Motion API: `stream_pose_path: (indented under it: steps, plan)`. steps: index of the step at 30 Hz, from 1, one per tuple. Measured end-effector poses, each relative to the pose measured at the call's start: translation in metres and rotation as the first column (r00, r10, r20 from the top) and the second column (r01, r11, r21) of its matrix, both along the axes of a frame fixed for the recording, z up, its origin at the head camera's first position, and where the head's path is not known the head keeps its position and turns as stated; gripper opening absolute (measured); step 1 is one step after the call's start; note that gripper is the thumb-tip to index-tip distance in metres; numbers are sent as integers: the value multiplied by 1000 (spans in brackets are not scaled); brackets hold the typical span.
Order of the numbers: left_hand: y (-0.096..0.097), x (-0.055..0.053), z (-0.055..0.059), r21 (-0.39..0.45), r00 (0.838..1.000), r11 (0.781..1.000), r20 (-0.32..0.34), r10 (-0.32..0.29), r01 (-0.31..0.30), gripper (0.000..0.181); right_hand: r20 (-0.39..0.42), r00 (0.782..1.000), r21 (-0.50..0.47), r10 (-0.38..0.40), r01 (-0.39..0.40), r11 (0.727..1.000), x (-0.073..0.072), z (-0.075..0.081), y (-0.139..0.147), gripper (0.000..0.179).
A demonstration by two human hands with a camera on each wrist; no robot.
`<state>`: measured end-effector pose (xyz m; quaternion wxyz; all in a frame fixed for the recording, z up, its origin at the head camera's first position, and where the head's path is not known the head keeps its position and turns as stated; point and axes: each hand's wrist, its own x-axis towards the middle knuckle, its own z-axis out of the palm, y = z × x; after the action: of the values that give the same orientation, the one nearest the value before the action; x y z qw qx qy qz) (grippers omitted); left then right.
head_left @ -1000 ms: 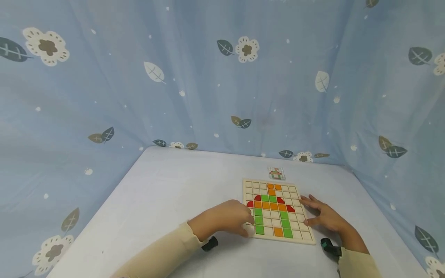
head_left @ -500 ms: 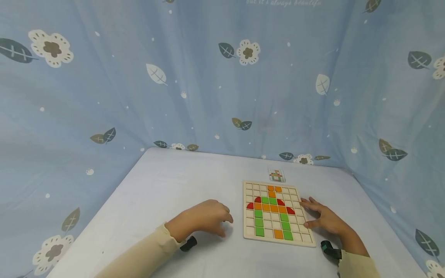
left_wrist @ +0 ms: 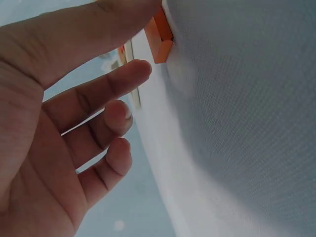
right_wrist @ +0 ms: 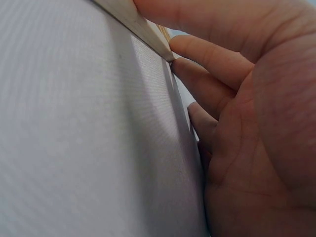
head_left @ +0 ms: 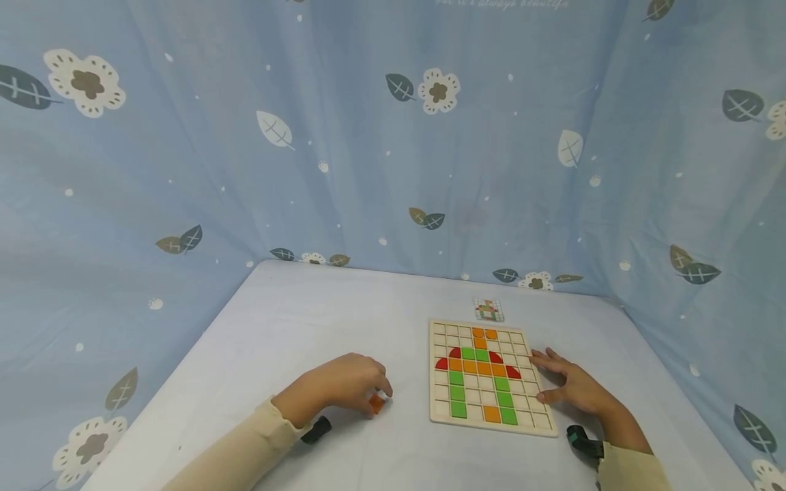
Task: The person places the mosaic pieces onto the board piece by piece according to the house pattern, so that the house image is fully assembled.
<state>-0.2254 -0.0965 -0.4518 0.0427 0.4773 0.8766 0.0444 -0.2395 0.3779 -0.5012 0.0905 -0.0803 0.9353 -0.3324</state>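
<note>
My left hand (head_left: 353, 383) is low over the white tabletop, left of the board. Between its thumb and index finger it pinches a small orange tile (head_left: 377, 404). In the left wrist view the thumb tip covers one end of this orange tile (left_wrist: 160, 42), and three other fingers lie half bent, apart from it. The wooden grid board (head_left: 471, 395) bears green, orange and red tiles in a pattern. My right hand (head_left: 574, 385) rests at the board's right edge, its fingers spread. In the right wrist view, fingertips touch the wooden board edge (right_wrist: 148, 32).
A small printed card (head_left: 488, 309) with a coloured grid pattern lies behind the board. Blue curtains (head_left: 344, 136) with leaves and flowers enclose the table's back and sides. Dark devices are on both wrists, such as the right wrist device (head_left: 585, 442).
My left hand has moved left, away from the board's left edge, and an orange tile now shows between its thumb and index finger. The right hand stays at the board's edge.
</note>
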Motion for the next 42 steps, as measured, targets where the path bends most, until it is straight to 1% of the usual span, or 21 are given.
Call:
stream_pose_path:
  steps: [5, 10, 13, 17, 20, 24, 28, 32, 37, 42]
  plan:
    - [-2, 1, 1, -3, 1000, 1000, 4, 4, -4, 35, 4, 1000, -3, 6, -6, 1000, 0, 1, 0, 91]
    - [-2, 1, 0, -15, 1000, 1000, 13, 14, -14, 32, 4, 1000, 14, -2, 2, 1000, 1, 1, -1, 92]
    - [-2, 1, -1, -20, 1000, 1000, 15, 16, -16, 25, 3, 1000, 26, -6, 6, 1000, 1, 1, -2, 92]
    - [-2, 2, -2, -30, 1000, 1000, 2, 6, -6, 16, 3, 1000, 27, 3, -3, 1000, 2, 2, -2, 92]
    - [-1, 3, 0, -41, 1000, 999, -22, 0, -1, 16, -2, 1000, 16, 3, -3, 1000, 3, 3, -2, 92]
    - [2, 2, 3, -54, 998, 998, -55, 15, -18, 16, -9, 1000, 14, 5, -4, 1000, 2, 2, -1, 92]
    - [9, 1, 8, -63, 997, 998, -74, 25, -30, 14, -12, 1000, 23, 9, -9, 1000, 2, 1, 0, 91]
    - [20, 0, 13, -64, 996, 998, -93, 2, -9, 12, -8, 1000, 27, 4, -4, 1000, 1, 0, 0, 92]
    - [35, -2, 11, -90, 991, 996, -126, -39, 27, 13, -1, 1000, 19, 8, -8, 1000, 1, 1, 0, 92]
    - [51, -3, 10, -108, 993, 993, -109, -53, 41, 14, -11, 1000, 17, 15, -15, 1000, 1, 1, 0, 92]
